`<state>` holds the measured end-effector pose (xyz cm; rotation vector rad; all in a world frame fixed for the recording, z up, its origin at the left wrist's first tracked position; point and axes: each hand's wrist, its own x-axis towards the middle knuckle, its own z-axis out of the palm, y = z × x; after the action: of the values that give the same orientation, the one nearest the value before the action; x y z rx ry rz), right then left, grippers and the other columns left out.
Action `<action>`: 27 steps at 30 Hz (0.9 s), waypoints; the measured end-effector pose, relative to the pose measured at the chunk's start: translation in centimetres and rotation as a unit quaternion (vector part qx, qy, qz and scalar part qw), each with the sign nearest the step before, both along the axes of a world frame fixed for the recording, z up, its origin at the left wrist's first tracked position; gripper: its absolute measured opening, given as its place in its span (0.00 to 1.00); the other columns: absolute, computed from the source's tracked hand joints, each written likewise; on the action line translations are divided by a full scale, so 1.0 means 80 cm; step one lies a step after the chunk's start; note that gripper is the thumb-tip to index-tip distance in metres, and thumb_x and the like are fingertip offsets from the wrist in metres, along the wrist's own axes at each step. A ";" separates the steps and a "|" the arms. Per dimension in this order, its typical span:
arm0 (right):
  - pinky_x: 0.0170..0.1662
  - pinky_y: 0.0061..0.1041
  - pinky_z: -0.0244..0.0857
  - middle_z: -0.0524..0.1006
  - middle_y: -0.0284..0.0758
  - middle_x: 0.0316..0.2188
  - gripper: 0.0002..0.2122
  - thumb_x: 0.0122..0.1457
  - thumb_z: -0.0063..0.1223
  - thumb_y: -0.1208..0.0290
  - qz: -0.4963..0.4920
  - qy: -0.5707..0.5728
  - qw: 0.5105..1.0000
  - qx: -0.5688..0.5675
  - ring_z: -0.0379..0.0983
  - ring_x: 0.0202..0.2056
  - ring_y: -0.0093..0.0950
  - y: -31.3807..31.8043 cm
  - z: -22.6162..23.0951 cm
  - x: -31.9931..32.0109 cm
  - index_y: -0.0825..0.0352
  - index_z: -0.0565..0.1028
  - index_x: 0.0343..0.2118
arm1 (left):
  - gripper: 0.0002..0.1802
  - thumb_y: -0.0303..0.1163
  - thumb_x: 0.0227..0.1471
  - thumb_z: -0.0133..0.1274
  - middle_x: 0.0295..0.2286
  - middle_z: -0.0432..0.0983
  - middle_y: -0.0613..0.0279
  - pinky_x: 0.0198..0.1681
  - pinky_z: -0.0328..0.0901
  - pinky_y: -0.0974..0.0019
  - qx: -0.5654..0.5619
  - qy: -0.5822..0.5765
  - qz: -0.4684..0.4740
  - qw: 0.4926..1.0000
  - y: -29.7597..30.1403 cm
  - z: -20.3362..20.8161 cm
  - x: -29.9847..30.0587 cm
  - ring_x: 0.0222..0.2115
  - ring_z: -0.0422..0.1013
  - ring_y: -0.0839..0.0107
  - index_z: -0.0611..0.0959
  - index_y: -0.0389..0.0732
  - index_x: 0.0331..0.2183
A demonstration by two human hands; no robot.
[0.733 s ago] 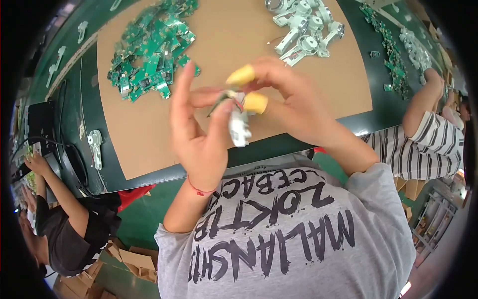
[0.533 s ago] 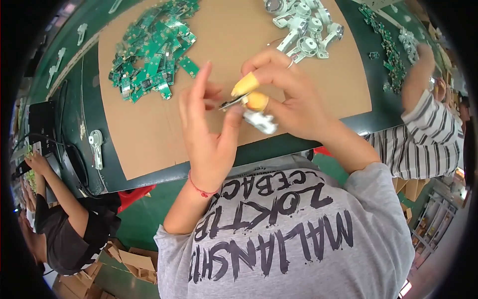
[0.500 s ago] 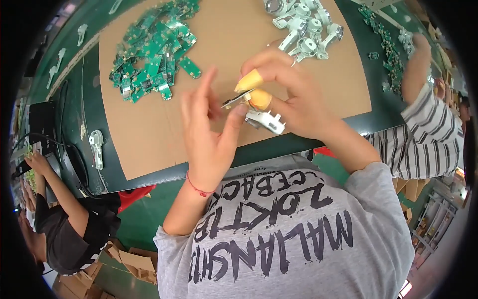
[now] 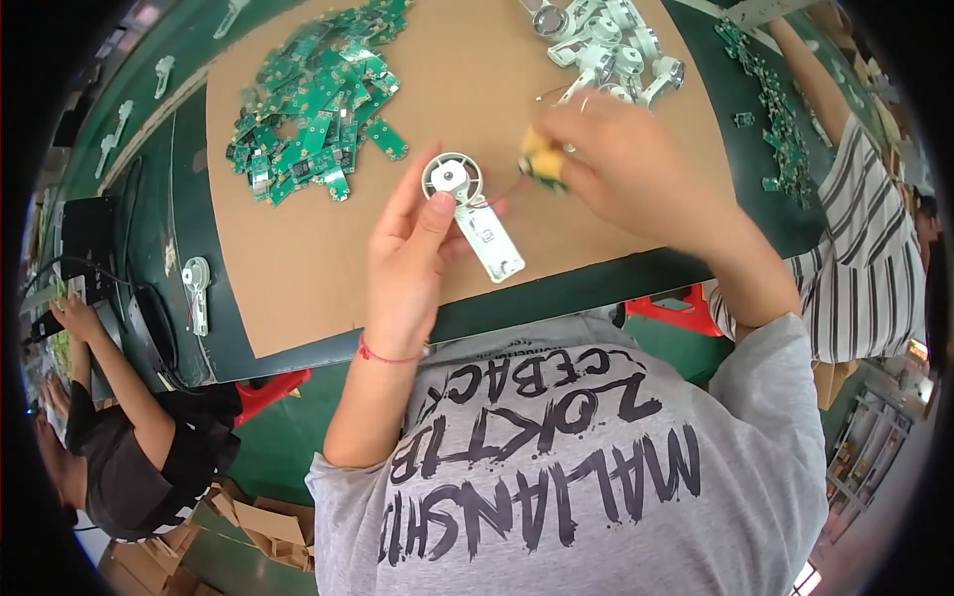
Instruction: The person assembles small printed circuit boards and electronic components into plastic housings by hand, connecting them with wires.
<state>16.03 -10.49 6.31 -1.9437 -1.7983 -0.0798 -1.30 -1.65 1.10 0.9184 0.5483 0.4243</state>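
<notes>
A small white fan housing, with a round ringed head and a rectangular handle, is gripped in my left hand. My left thumb presses just below its motor hub, and the handle points down and to the right. Thin wires stretch from the housing toward my right hand. Blurred by motion, my right hand pinches a small green circuit board between fingertips covered in yellow finger cots. The board is to the right of the ringed head and apart from it.
Brown cardboard covers the dark green table. Loose green circuit boards are heaped at the far left, white fan housings at the far right. One more fan housing lies by the left edge. Co-workers sit on both sides.
My left hand has turned the housing so its ringed head and handle face up. My right hand has drawn the board away to the right and blurs with motion.
</notes>
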 end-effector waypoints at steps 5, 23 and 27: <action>0.35 0.21 0.63 0.74 0.30 0.32 0.07 0.52 0.47 0.73 0.109 0.575 0.745 -0.321 0.70 0.31 0.19 -0.008 0.002 -0.010 0.69 0.72 0.34 | 0.29 0.17 0.48 0.49 0.46 0.66 0.54 0.39 0.68 0.71 0.195 -0.047 0.019 0.980 0.002 0.003 -0.001 0.40 0.70 0.69 0.62 0.34 0.53; 0.31 0.27 0.62 0.70 0.35 0.27 0.06 0.51 0.50 0.75 -0.076 0.485 0.871 -0.012 0.69 0.30 0.30 -0.009 -0.041 -0.052 0.69 0.68 0.31 | 0.25 0.19 0.49 0.49 0.42 0.70 0.56 0.36 0.68 0.73 0.140 -0.050 0.113 0.982 -0.010 0.023 0.010 0.38 0.70 0.73 0.66 0.32 0.51; 0.31 0.19 0.66 0.70 0.32 0.29 0.08 0.58 0.42 0.73 0.012 0.573 0.802 -0.171 0.69 0.28 0.19 -0.002 -0.045 -0.041 0.70 0.66 0.37 | 0.26 0.17 0.46 0.51 0.44 0.67 0.56 0.45 0.62 0.71 0.236 -0.039 0.135 0.961 -0.009 0.009 0.026 0.43 0.66 0.72 0.66 0.32 0.50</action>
<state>12.72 -10.64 2.70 -1.5351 -0.9921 1.2343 0.80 -2.37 1.84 1.2831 0.5113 0.8612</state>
